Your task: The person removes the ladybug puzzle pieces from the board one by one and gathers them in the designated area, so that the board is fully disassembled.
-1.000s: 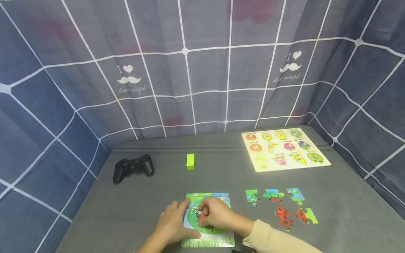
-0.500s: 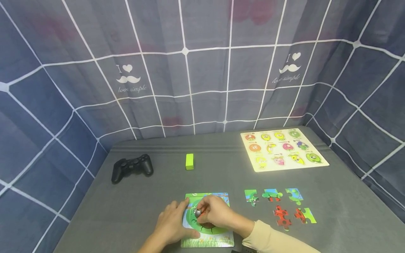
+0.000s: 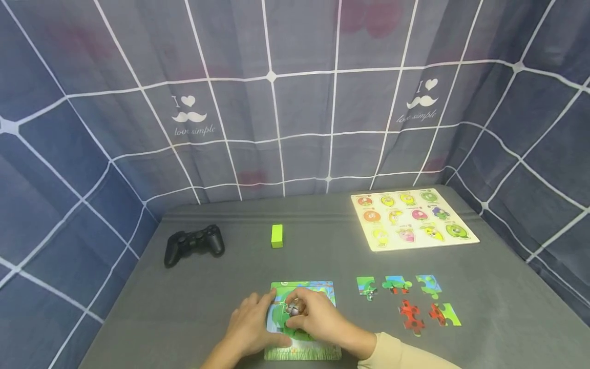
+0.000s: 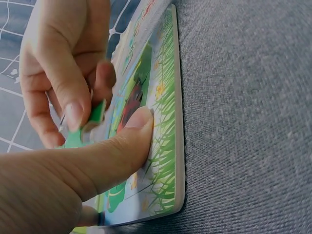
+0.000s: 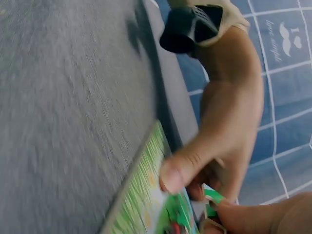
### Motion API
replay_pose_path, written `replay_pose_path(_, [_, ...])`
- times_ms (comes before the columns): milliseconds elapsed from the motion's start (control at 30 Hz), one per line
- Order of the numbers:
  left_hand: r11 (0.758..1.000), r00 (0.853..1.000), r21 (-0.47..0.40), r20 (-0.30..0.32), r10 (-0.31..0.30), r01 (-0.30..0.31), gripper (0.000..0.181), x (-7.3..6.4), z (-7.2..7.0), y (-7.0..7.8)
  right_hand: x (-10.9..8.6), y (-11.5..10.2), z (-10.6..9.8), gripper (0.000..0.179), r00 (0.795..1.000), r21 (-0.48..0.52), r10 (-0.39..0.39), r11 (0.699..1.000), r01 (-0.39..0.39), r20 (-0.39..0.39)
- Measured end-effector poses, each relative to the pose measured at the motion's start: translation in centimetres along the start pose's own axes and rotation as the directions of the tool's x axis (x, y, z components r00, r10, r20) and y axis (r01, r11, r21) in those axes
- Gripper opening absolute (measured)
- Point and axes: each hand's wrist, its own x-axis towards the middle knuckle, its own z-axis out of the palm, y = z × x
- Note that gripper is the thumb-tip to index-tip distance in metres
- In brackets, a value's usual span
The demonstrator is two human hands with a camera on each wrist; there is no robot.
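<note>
I have the person's right hand (image 3: 318, 315) over the puzzle board (image 3: 304, 353), thumb and fingertips pinching a green puzzle piece (image 4: 97, 113); it's tilted in the grip, w/ part of it hidden by the fingers, & I can't tell from any of my views whether it touches the board. Left hand (image 3: 251, 325) is spread at the board's left side: fingers extended along the edge, thumb laid on the lower face near the printed grass (left wrist cam gives me the best look at that). In the board I can make out a red-and-black bug print on green, partly covered by the hands. To the right on the table (image 3: 239, 271), well apart from the board, I count 5 loose pcs in two rows: a green corner piece (image 3: 366, 284), a green-and-blue piece (image 3: 397, 284) and a blue-green piece (image 3: 429, 285) in back, then a red piece (image 3: 412, 318) and a red-and-green piece (image 3: 447, 314) in front. Farther back, L to R: black game controller (image 3: 194, 245), small lime block (image 3: 277, 236), fruit board (image 3: 412, 218) in the rear right area. Dk blue-gray gridded cloth (image 3: 304, 113) hangs behind it all.
</note>
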Motion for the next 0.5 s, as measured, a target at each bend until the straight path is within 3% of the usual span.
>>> replay_pose_path(267, [1.000,0.999,-0.004,-0.035,-0.004,0.004,0.112,-0.1,0.4,0.0,-2.4,2.3,-2.3,0.024,0.996,0.172,0.063,0.982,-0.072,0.062])
replay_pose_path(333, [1.000,0.999,-0.005,-0.038,-0.004,0.003,0.112,0.0,0.4,0.0,-3.5,2.9,-3.1,0.027,0.988,0.245,0.132,0.958,-0.147,0.076])
replay_pose_path(500, [1.000,0.999,0.004,-0.034,-0.015,0.016,0.113,0.1,0.1,0.0,-6.2,4.1,-5.5,0.045,0.948,0.387,0.300,0.865,-0.318,0.108])
